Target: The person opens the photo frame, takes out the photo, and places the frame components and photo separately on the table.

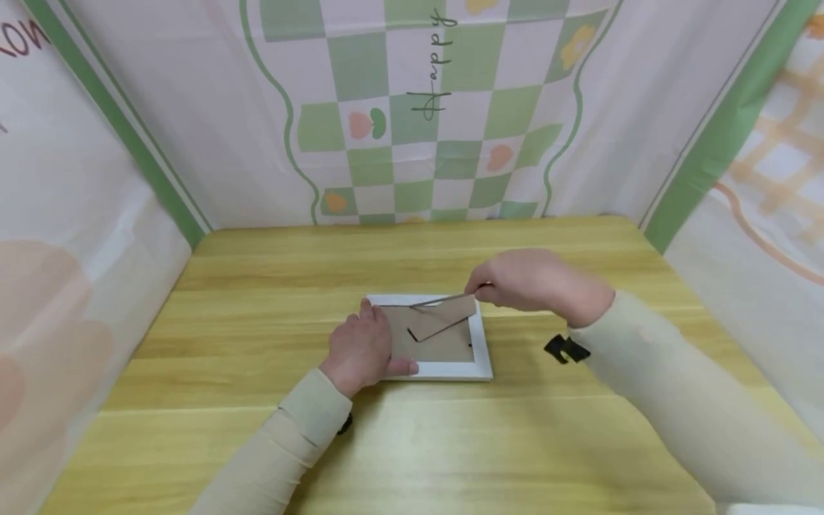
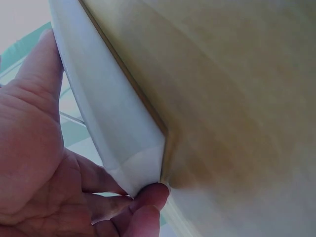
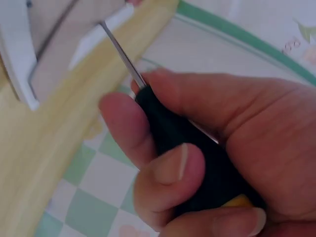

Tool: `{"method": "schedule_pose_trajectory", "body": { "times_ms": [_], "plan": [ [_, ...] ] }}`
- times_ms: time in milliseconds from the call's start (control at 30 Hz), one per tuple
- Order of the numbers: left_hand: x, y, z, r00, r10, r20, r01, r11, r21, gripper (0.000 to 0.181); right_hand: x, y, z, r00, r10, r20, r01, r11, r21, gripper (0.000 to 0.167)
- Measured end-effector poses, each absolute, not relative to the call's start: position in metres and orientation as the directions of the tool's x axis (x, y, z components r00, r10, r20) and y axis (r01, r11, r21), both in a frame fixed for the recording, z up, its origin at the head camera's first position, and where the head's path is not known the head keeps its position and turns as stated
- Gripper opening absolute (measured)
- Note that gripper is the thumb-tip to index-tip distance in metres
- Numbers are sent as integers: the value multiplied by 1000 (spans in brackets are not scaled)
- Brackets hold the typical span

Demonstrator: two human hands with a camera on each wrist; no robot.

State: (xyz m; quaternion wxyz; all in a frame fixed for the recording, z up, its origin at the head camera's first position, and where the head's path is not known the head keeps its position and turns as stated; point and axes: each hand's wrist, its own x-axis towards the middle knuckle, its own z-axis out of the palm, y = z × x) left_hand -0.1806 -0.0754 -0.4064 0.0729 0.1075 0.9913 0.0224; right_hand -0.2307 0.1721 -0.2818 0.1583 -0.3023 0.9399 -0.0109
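Screwdriver handle [image 3: 173, 128] partly hidden by curled right hand [image 1: 524, 279], left end of frame [image 1: 450, 370] under gripping left hand [image 1: 360, 347]

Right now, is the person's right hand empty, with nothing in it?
No, the right hand grips a dark-handled tool with a thin metal shaft.

white picture frame [image 1: 450, 370], lying back up on wooden tabletop [image 1: 290, 272] | brown backing board [image 1: 444, 352] inside border; easel flap [image 1: 447, 320] set diagonally | screwdriver [image 3: 180, 129]: dark handle, metal shaft slanted, tip at backing's edge
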Motion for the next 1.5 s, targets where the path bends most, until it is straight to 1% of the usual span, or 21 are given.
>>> {"method": "schedule_pose_trajectory", "body": {
  "times_ms": [100, 167, 300, 367, 600, 867, 1000, 1133, 1333, 1500],
  "plan": [
    [-180, -74, -407, -967, 218, -136, 211, 976, 61, 124, -248, 172, -273, -739, -556, -380, -538, 827, -164, 29],
    [-180, -74, -406, -967, 219, -130, 212, 975, 62, 124, -259, 172, -267, -716, -546, -436, -506, 835, -215, 29],
    [-180, -73, -405, -968, 222, -121, 216, 975, 62, 124, -278, 173, -259, -674, -538, -506, -434, 843, -318, 27],
    [-180, -72, -404, -968, 225, -115, 219, 974, 63, 124, -286, 173, -256, -659, -534, -530, -409, 845, -344, 27],
    [-180, -72, -403, -969, 222, -111, 217, 974, 60, 125, -306, 173, -247, -629, -485, -607, -342, 875, -344, 26],
    [-180, -73, -402, -969, 219, -111, 214, 975, 57, 125, -323, 173, -243, -595, -444, -670, -298, 896, -329, 24],
    [-181, -73, -402, -970, 208, -125, 202, 977, 61, 127, -325, 174, -245, -589, -446, -674, -285, 895, -343, 25],
    [-181, -73, -403, -969, 207, -138, 200, 978, 62, 126, -320, 176, -252, -599, -475, -644, -308, 880, -363, 28],
    [-181, -74, -405, -967, 199, -158, 192, 980, 58, 126, -301, 183, -267, -631, -562, -535, -397, 826, -399, 28],
    [-182, -74, -406, -968, 198, -157, 195, 980, 36, 126, -284, 192, -274, -657, -597, -460, -447, 800, -400, 29]
  ]
}}
